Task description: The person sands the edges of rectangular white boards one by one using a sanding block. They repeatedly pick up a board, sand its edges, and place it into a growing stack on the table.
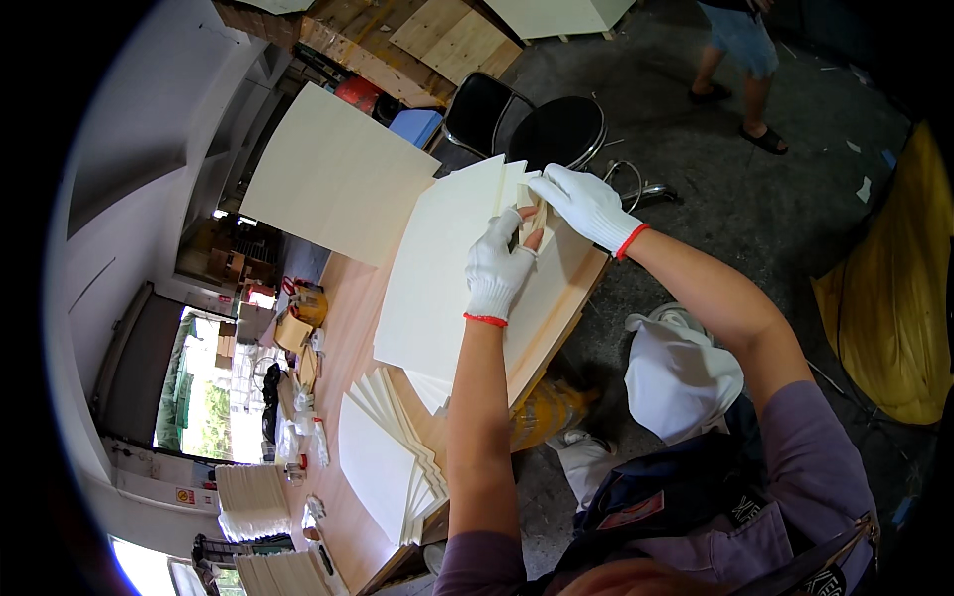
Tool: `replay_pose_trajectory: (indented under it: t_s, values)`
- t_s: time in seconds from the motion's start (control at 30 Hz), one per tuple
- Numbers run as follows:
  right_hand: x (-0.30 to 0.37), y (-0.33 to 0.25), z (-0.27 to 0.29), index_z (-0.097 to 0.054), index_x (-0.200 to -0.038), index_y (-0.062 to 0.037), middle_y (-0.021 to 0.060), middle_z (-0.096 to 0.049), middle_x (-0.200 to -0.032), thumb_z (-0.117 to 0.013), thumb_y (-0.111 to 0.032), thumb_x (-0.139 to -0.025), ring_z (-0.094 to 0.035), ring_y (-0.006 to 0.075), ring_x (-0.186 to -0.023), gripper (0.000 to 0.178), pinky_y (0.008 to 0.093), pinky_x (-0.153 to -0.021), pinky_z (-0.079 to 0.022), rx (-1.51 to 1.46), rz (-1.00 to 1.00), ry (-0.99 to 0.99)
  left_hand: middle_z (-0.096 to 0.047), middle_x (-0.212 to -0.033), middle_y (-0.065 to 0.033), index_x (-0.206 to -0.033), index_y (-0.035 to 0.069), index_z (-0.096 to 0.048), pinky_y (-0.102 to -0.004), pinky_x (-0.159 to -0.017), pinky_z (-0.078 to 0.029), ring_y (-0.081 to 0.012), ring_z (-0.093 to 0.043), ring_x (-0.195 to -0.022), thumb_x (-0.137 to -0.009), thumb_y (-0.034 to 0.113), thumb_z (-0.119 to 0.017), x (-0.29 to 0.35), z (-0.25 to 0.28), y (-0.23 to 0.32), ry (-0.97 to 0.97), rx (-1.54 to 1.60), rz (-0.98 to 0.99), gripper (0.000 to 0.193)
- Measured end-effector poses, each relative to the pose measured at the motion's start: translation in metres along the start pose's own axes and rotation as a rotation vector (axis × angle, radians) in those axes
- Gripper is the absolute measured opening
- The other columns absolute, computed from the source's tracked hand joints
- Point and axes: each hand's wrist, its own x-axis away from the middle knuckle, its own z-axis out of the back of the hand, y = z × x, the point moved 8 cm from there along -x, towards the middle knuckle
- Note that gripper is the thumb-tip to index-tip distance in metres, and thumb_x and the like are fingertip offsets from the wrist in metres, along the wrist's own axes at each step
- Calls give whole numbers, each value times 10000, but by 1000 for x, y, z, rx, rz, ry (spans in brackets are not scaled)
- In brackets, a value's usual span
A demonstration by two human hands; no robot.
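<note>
Several sheets (437, 268) piled on the worktop (348, 308), gloved right hand (586, 207) with grip pinching their far corner, left hand (501, 260) at their edge, its grip too hidden to tell, fanned stack (376, 462) nearby.

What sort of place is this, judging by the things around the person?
It is probably a workshop or small factory that handles paper or board: large cream sheets lie in stacks on a wood-topped table, and the person wears red-cuffed white knit gloves.
</note>
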Motion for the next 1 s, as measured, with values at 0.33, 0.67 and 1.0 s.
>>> replay_pose_trajectory:
  t_s: [0.33, 0.67, 1.0]
  values:
    - [-4, -39, 36, -652, -907, -50, 199, -708, -833, -456, -643, -1035, -705, 401, -782, 637, 484, -696, -525, 317, 49, -58, -712, -1248, -130, -1504, 300, -539, -447, -883, -600, -372, -731, -1018, -859, 181, -728, 9, 10, 17, 65, -103, -9, 683]
    - [43, -35, -65, -570, -1253, -38, 111, -675, -939, -562, -330, -1072, -657, 209, -619, 344, 314, -497, -478, -970, -548, -559, -716, -1270, -137, -1473, 92, -550, -400, -971, -558, -309, -714, -1123, -943, 113, -674, 44, 41, 14, 461, 352, -73, 545]
    - [64, -24, -118, -614, -1043, -50, 24, -590, -780, -626, -171, -1031, -456, 73, -536, 123, 198, -415, -296, -1112, -765, -589, -657, -1342, -201, -1389, 39, -546, -492, -1063, -535, -356, -648, -1242, -1060, 242, -561, 278, -57, -47, 404, 1599, 616, 387]
